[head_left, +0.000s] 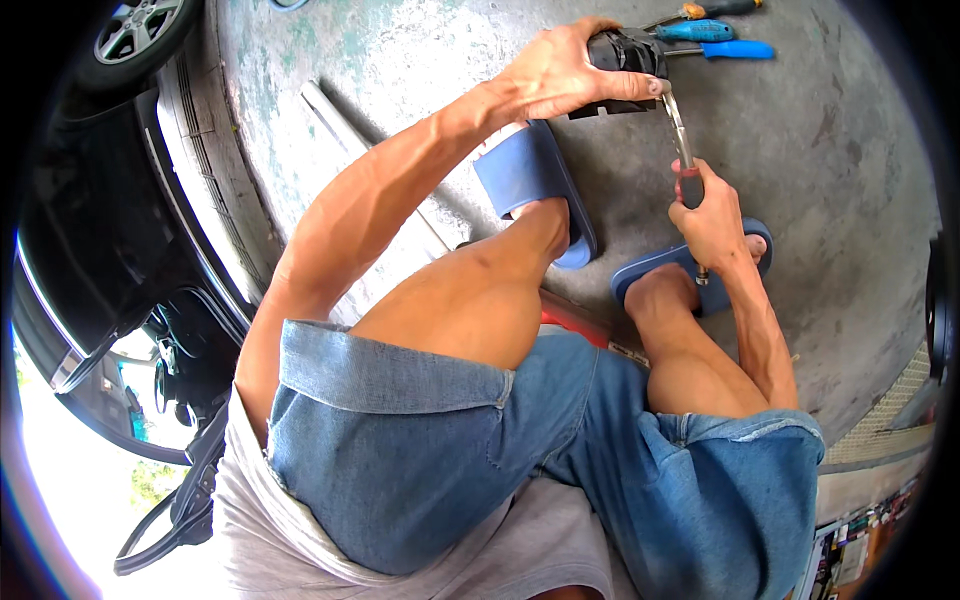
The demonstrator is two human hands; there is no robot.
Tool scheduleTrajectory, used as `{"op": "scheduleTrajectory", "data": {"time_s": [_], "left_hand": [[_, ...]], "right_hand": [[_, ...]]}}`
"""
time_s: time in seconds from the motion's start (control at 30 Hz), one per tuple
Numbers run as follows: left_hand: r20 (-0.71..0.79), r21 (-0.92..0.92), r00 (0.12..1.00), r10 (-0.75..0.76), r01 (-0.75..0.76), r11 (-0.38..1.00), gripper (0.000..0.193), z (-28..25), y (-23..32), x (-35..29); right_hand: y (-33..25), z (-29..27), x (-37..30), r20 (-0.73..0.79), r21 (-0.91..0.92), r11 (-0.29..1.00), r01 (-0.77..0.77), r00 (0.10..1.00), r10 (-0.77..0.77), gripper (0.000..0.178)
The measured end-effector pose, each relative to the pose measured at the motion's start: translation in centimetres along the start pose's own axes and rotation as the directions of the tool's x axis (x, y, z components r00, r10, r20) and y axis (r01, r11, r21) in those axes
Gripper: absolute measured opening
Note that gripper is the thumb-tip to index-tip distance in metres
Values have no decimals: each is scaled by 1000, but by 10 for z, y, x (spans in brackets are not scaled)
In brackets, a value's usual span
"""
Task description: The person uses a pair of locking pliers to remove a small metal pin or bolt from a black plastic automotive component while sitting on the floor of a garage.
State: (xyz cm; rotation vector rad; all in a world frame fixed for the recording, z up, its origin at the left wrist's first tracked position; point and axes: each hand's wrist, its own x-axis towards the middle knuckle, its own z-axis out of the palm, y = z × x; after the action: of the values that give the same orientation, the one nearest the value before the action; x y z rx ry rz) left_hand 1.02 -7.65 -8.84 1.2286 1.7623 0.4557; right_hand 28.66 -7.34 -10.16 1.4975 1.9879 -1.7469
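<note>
Toward the top of the view my left hand [565,80] is closed round a blocky black part [625,60], with the thumb across its near side. My right hand [715,215] grips the red-and-black handle of a ratchet wrench [681,135]. The wrench's shiny metal shank points away from me, its far end at the black part beside my left thumb. What that end is seated on is hidden. A small metal tip shows below my right hand, under the wrist.
Beyond the part lie a blue-handled screwdriver [738,49], a teal-handled tool [692,30] and a black-and-orange-handled one [730,8] on the concrete floor [830,200]. A pale bar [340,120] lies left of my blue slippers [525,170]. A black car [100,200] stands at left.
</note>
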Motion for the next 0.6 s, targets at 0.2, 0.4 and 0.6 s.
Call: {"op": "scheduleTrajectory", "data": {"time_s": [0.2, 0.4, 0.6], "left_hand": [[117, -161, 991, -57, 75, 984, 106, -7, 4, 0], [262, -447, 963, -60, 176, 877, 72, -14, 16, -3], [228, -474, 972, -48, 154, 867, 71, -11, 16, -2]], "right_hand": [[3, -1, 1, 33, -47, 999, -10, 999, 11, 45], [2, -1, 1, 46, -32, 999, -20, 999, 21, 46], [6, -1, 2, 44, -11, 1000, 1, 999, -1, 48]]}}
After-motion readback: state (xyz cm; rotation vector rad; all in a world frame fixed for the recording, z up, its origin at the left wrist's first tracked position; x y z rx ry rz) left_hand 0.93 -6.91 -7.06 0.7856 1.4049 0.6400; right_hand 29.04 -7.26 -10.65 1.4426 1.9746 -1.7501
